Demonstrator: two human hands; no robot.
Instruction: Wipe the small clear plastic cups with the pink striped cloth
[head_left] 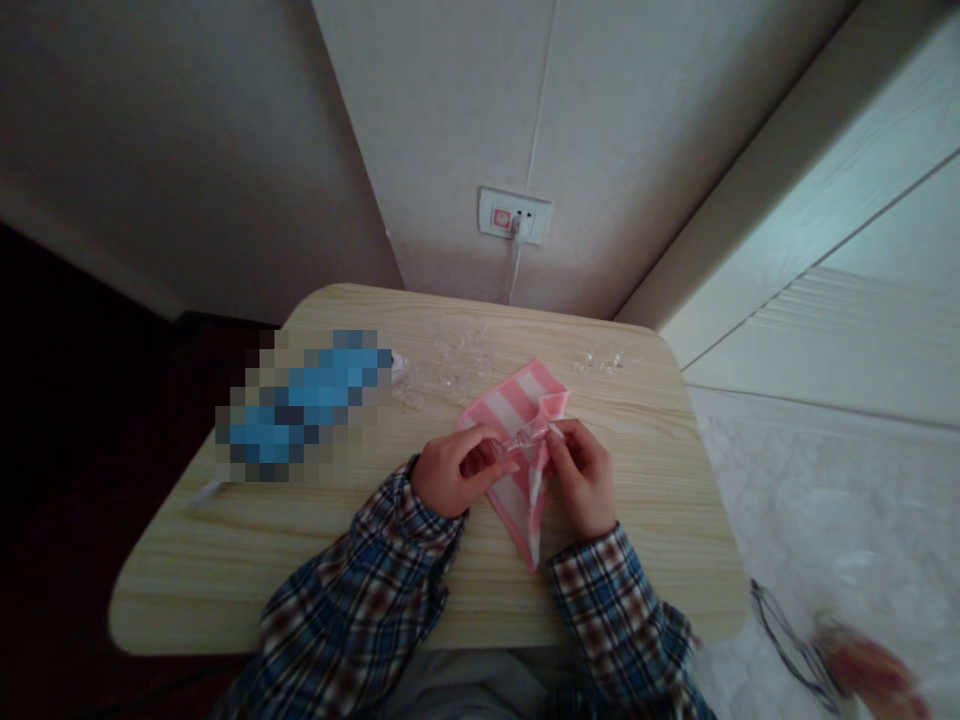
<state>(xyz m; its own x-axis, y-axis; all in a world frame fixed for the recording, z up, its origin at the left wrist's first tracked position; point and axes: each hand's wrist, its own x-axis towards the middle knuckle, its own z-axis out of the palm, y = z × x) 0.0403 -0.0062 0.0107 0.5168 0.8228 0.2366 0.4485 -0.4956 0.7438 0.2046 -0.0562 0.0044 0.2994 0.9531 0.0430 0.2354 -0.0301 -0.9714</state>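
Left grip: the left grip (461, 472) was closed around the left end of a slim clear item (523, 438), with the thumb and fingers curled about it.
Right grip: the right grip (586, 482) pinched the striped cloth (504, 408) at the right end of the clear item; how far the fingertips also touched the item could not be told.
Clear item: it lay roughly level between the two grips, over the cloth, its right end against the folds.
Cloth: pink with white bands, it was partly folded, one corner pointing toward the person.
Sleeves: both arms wore plaid sleeves (375, 570) in blue, brown and white.
Left-hand side: a blue object (330, 395), blurred into blocks, lay well apart from the cloth.
Beyond the cloth: loose clear pieces (452, 380) were scattered beyond the left grip, and a smaller group (600, 363) lay farther right.
Worktop: the pale wood-grain worktop (645, 570) had rounded corners.
Wall: a socket plate (540, 222) held a plug with a white cord (514, 278) running down behind the worktop.
Lower right: a blurred red thing (870, 665) showed over a white quilted surface (825, 520).
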